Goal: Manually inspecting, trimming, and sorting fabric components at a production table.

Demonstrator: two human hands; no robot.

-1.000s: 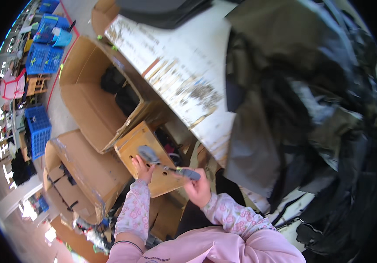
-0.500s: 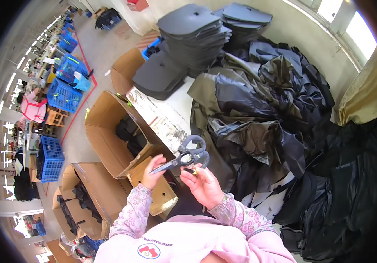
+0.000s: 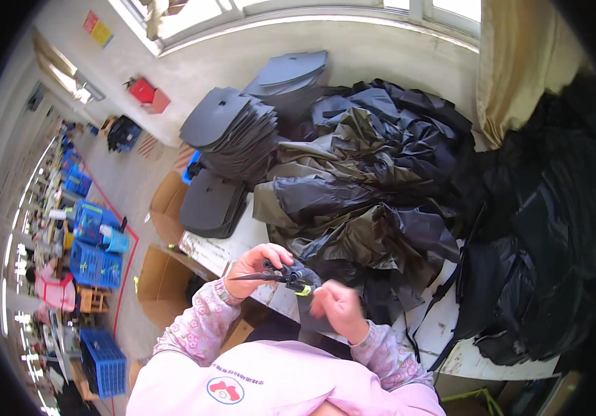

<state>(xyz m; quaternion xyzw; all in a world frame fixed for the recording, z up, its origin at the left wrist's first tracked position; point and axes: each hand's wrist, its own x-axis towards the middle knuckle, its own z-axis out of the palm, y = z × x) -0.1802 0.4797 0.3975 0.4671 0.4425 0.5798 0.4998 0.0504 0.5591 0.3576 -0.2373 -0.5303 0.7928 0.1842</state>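
The pink top (image 3: pixel 291 371) carries a round badge (image 3: pixel 226 390), blue-ringed with a red figure inside, and beside it runs a short line of small dark characters (image 3: pixel 242 369), bent with the cloth. Over on the far wall I can see a red-and-yellow notice (image 3: pixel 97 29), its print too small for me to read.

The scissors (image 3: pixel 297 272) are up in front of the person's chest, above the near edge of the white worktop (image 3: pixel 241 234). The left hand (image 3: pixel 253 262) has its grip closed round them, blades toward the person's left, dark padded handles toward the right. Fingers cover part of the tool, so I can't tell how far the blades are spread. A yellow-green tag (image 3: pixel 303 290) hangs just below the handles.

The right hand (image 3: pixel 342 310) is smeared by motion, its fingers curled close beside that tag; whether its grip has hold of anything, I can't tell.

Much of the worktop is hidden under a crumpled heap of dark sheeting (image 3: pixel 374 187), with stacked grey panels (image 3: pixel 232 132) behind to the left. The black fabric (image 3: pixel 548 208) on the right fades into the dark rim, and the left sleeve hides part of a cardboard box (image 3: pixel 163 284). The window (image 3: pixel 326 21) is cut off at the top.
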